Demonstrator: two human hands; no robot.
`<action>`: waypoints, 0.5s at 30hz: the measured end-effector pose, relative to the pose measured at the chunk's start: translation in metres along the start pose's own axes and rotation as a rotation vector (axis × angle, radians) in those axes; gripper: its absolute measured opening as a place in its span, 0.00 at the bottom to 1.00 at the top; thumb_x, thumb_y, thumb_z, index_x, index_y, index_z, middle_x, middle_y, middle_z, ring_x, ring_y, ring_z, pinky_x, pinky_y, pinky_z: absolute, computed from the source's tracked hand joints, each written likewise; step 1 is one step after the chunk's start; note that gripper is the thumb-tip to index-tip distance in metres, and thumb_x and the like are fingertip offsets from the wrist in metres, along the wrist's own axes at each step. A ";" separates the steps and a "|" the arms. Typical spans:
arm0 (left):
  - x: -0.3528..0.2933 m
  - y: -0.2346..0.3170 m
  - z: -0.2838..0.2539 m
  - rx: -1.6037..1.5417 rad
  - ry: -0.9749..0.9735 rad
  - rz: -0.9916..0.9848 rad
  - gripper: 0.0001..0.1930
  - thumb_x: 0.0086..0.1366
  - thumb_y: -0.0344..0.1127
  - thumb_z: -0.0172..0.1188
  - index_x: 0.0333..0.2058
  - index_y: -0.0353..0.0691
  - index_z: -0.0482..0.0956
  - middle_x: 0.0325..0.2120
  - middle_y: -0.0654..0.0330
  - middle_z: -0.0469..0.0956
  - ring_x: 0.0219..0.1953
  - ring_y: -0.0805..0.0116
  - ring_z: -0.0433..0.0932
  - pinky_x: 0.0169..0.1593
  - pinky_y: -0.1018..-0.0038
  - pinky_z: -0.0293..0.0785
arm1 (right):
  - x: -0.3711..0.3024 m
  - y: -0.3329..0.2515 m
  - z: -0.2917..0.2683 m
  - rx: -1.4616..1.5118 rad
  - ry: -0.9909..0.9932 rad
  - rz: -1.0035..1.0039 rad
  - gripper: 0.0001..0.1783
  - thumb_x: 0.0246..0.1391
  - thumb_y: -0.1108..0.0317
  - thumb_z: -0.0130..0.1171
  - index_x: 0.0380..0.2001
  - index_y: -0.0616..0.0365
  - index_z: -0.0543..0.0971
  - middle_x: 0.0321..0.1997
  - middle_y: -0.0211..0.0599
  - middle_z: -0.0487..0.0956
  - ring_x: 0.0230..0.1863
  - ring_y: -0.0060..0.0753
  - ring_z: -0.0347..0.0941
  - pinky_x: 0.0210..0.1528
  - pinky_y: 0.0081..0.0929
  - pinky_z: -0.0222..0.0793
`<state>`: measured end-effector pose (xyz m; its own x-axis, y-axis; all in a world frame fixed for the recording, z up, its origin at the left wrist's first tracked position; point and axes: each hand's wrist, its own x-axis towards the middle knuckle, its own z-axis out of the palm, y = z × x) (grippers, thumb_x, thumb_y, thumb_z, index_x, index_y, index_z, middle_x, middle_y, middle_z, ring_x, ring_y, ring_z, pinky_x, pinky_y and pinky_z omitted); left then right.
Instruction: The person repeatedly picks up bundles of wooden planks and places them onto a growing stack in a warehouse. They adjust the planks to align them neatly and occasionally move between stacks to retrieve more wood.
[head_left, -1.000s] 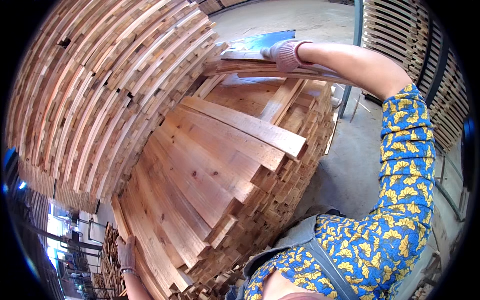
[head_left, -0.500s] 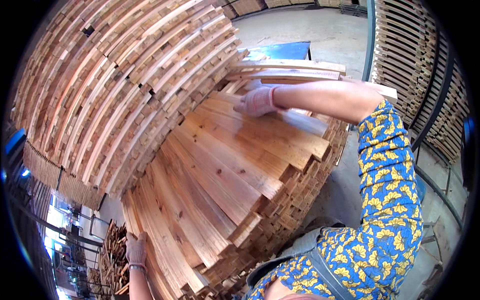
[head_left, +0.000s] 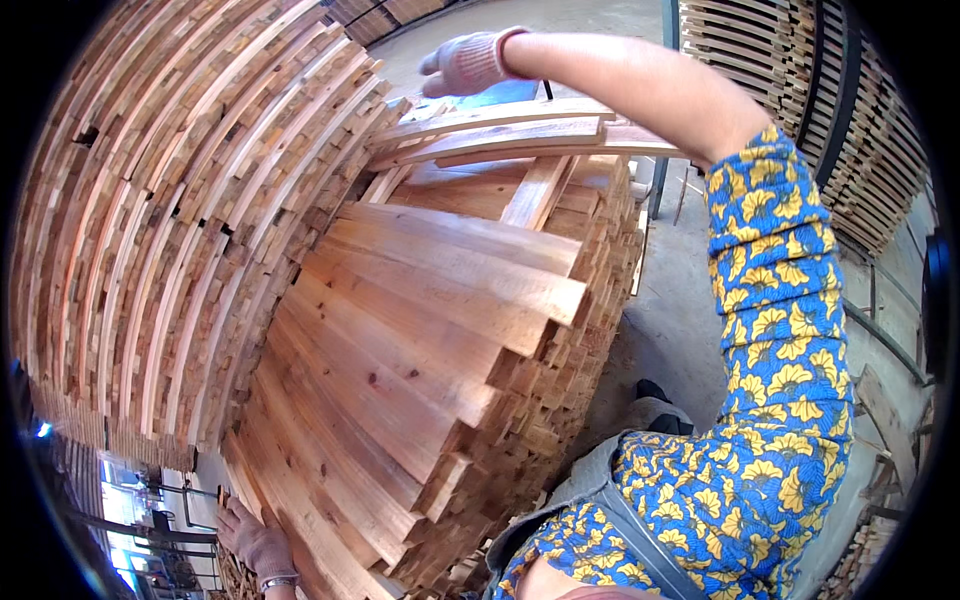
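Observation:
In front of me lies a layer of wooden boards [head_left: 400,350], side by side on top of a tall timber stack [head_left: 545,440]. My right hand [head_left: 465,65], in a pale knitted glove, is raised beyond the far end of this layer, fingers stretched out and holding nothing. Below it, several boards [head_left: 530,135] lie across the stack's far end. My left hand [head_left: 255,545], gloved too, rests with extended fingers at the near left edge, against the outermost board [head_left: 285,520].
A higher stack of wood strips [head_left: 190,220] rises along the left side. On the far right, more strips [head_left: 770,70] stand racked between dark posts. A blue surface [head_left: 505,94] shows behind the crosswise boards. Scrap wood [head_left: 235,575] lies at lower left.
My right hand has lifted off the boards and moved away toward the far end. My left hand stays by the left edge. The view has shifted, so the stack sits further left.

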<state>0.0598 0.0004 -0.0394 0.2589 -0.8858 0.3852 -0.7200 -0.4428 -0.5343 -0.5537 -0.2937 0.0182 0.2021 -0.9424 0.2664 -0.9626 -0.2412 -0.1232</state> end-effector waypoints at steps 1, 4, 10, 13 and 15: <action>0.007 0.013 -0.009 0.009 0.002 0.083 0.30 0.64 0.46 0.55 0.59 0.33 0.63 0.60 0.38 0.61 0.64 0.42 0.58 0.65 0.57 0.55 | 0.015 0.032 0.009 -0.019 -0.098 0.108 0.33 0.60 0.46 0.48 0.61 0.57 0.69 0.59 0.49 0.74 0.61 0.52 0.68 0.63 0.42 0.61; 0.013 0.052 -0.025 -0.259 -0.083 0.240 0.31 0.64 0.47 0.54 0.60 0.33 0.63 0.62 0.38 0.60 0.64 0.40 0.58 0.66 0.57 0.55 | 0.023 0.067 0.035 -0.181 -0.303 -0.023 0.35 0.58 0.45 0.49 0.61 0.60 0.68 0.60 0.53 0.72 0.61 0.54 0.67 0.63 0.44 0.61; 0.051 0.237 -0.090 -0.772 -0.141 0.501 0.28 0.67 0.44 0.49 0.61 0.35 0.63 0.62 0.42 0.62 0.64 0.45 0.60 0.66 0.59 0.56 | 0.021 0.092 0.089 0.015 -0.330 -0.083 0.37 0.58 0.49 0.50 0.64 0.62 0.62 0.61 0.55 0.70 0.62 0.53 0.66 0.65 0.43 0.59; 0.072 0.282 -0.097 -0.798 -0.114 0.444 0.27 0.67 0.44 0.50 0.60 0.35 0.64 0.61 0.42 0.63 0.64 0.45 0.60 0.66 0.59 0.56 | 0.037 0.098 0.096 0.085 -0.356 -0.154 0.39 0.58 0.52 0.50 0.67 0.62 0.57 0.62 0.55 0.69 0.63 0.50 0.65 0.64 0.41 0.60; 0.069 0.279 -0.087 -0.771 -0.060 0.421 0.26 0.66 0.43 0.51 0.59 0.34 0.65 0.60 0.42 0.63 0.63 0.45 0.61 0.66 0.59 0.56 | 0.031 0.085 0.060 0.181 -0.352 -0.192 0.39 0.57 0.51 0.51 0.67 0.59 0.57 0.61 0.54 0.70 0.62 0.50 0.67 0.62 0.39 0.63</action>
<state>-0.1796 -0.1722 -0.0963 -0.1081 -0.9696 0.2193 -0.9919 0.1201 0.0419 -0.6187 -0.3573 -0.0416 0.4534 -0.8905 -0.0378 -0.8608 -0.4265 -0.2776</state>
